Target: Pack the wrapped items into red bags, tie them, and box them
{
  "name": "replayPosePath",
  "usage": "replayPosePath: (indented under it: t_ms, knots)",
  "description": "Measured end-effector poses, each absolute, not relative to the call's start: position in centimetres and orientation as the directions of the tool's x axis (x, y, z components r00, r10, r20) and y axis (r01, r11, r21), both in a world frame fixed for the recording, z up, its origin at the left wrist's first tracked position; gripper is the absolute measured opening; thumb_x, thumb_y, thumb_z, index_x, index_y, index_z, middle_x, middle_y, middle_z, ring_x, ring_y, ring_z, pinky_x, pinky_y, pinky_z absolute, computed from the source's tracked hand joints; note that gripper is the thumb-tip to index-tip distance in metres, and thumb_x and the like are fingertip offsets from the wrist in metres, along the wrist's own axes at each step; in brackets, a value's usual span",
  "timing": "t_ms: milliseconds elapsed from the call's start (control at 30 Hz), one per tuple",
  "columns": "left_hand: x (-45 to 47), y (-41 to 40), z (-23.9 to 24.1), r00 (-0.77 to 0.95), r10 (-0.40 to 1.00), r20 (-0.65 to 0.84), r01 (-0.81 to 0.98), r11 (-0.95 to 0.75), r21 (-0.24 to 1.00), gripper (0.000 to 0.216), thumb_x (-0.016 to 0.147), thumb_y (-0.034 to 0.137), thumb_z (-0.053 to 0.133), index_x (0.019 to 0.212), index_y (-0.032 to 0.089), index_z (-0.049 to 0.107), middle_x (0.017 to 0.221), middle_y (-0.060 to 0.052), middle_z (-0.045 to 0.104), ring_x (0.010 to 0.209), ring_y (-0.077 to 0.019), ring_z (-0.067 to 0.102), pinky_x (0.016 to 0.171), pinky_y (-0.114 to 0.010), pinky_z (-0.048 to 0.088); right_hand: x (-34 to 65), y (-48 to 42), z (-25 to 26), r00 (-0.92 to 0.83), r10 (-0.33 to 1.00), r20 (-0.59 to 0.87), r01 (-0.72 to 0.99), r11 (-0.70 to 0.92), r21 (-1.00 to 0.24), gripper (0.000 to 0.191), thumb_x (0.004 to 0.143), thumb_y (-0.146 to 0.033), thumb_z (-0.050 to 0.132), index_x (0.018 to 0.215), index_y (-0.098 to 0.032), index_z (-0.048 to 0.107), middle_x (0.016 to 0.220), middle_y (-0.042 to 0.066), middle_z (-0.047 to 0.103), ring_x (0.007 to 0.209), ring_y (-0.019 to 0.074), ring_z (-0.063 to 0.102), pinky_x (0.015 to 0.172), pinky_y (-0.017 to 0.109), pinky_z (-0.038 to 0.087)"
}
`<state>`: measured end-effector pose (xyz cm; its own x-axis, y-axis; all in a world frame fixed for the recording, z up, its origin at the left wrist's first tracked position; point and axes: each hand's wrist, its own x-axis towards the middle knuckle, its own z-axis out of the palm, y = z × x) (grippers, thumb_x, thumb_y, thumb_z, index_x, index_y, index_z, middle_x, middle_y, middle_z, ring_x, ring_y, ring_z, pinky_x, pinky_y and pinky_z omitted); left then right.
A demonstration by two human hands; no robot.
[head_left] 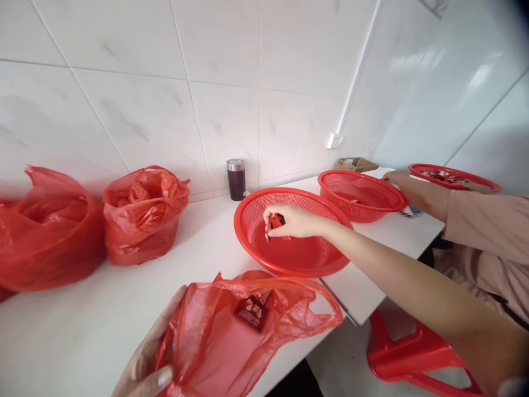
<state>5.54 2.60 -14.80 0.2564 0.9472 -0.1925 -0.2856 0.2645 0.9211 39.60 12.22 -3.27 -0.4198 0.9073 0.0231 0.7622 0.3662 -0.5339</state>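
My left hand (146,358) grips the edge of a red plastic bag (231,336) lying on the white table (82,325) in front of me; a small dark red packet (253,311) shows through the bag. My right hand (289,221) reaches out over a red mesh basket (248,220) and is closed on a few small red wrapped items (276,221), held above the basket's bottom.
Two full red plastic bags (142,215) (45,231) stand at the left by the tiled wall. A dark jar (236,179) stands behind the basket. Another person's hand (394,177) rests by a second red basket (359,196); a third basket (452,177), a cardboard box (356,164) and a red stool (413,353) are at the right.
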Motion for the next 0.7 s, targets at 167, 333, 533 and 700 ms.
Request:
replayPosePath:
  t_ms: [167,333,533,700]
  knots:
    - [5.7,2.7,-14.8,0.304,0.944,-0.132,-0.329,0.234,0.915,0.088,0.064,0.041,0.078,0.143,0.039,0.04,0.154,0.004,0.034,0.141,-0.034,0.027,0.112,-0.042,0.034,32.9,6.1,-0.7,-0.664,0.74,0.108,0.41,0.481,-0.775,0.02,0.081,-0.034,0.065,0.094,-0.024,0.053,0.087,-0.003,0.061,0.071,0.0103,0.056,0.063,0.022,0.044]
    - [5.5,2.7,-14.7,0.294,0.953,-0.078,-0.318,0.175,0.932,0.081,0.07,0.032,0.074,0.143,0.04,0.038,0.157,0.004,0.028,0.141,-0.0327,0.029,0.106,-0.038,0.042,27.1,4.9,-7.0,-0.628,0.769,-0.12,0.75,0.556,-0.358,0.025,0.082,-0.031,0.06,0.105,-0.022,0.059,0.1,0.008,0.06,0.073,0.0201,0.06,0.057,0.03,0.044]
    - [5.9,3.3,-14.3,0.138,0.989,-0.05,-0.263,0.085,0.961,0.08,0.071,0.031,0.074,0.141,0.046,0.039,0.155,0.002,0.034,0.131,-0.0306,0.046,0.09,-0.034,0.053,27.2,6.0,-8.2,-0.611,0.791,-0.004,0.75,0.577,-0.324,0.044,0.085,-0.038,0.062,0.125,-0.023,0.054,0.119,0.011,0.06,0.1,0.0282,0.06,0.077,0.039,0.049]
    - [4.9,3.8,-15.5,-0.172,0.983,-0.056,-0.117,0.036,0.992,0.071,0.071,0.038,0.075,0.136,0.037,0.046,0.146,-0.003,0.046,0.12,-0.0248,0.054,0.086,-0.028,0.051,30.8,2.7,-5.4,-0.613,0.786,-0.076,0.778,0.584,-0.234,0.031,0.085,-0.031,0.064,0.115,-0.022,0.063,0.11,0.009,0.066,0.101,0.026,0.061,0.082,0.037,0.047]
